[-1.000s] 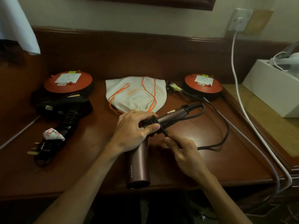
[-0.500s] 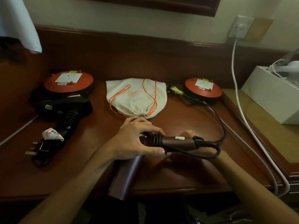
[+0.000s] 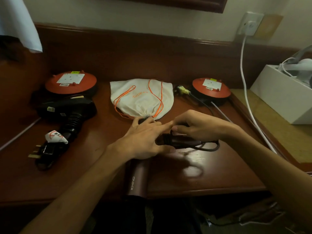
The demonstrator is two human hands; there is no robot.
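Note:
A mauve hair dryer [image 3: 135, 179] lies on the wooden desk [image 3: 211, 174], its barrel pointing at me and its folded handle [image 3: 184, 142] pointing right. My left hand [image 3: 143, 142] lies over the joint of barrel and handle, fingers on top and thumb at the near side, holding it down. From the right, my right hand [image 3: 199, 127] arches over the handle and its fingertips pinch the dark cord [image 3: 212, 146]. That cord is coiled round the handle's base and loops out at the handle's end.
A white drawstring bag [image 3: 141, 97] with orange cords lies just behind my hands. At the left are a black hair dryer [image 3: 67, 108] and its plug [image 3: 42, 152]. Two red discs [image 3: 70, 81] [image 3: 211, 86] sit at the back, a white box [image 3: 283, 97] far right, a white cable [image 3: 244, 81] hanging from the wall socket.
My right hand has come from under the handle up over its top, bringing the cord round with it. The dryer's barrel has slid back toward the middle of the desk.

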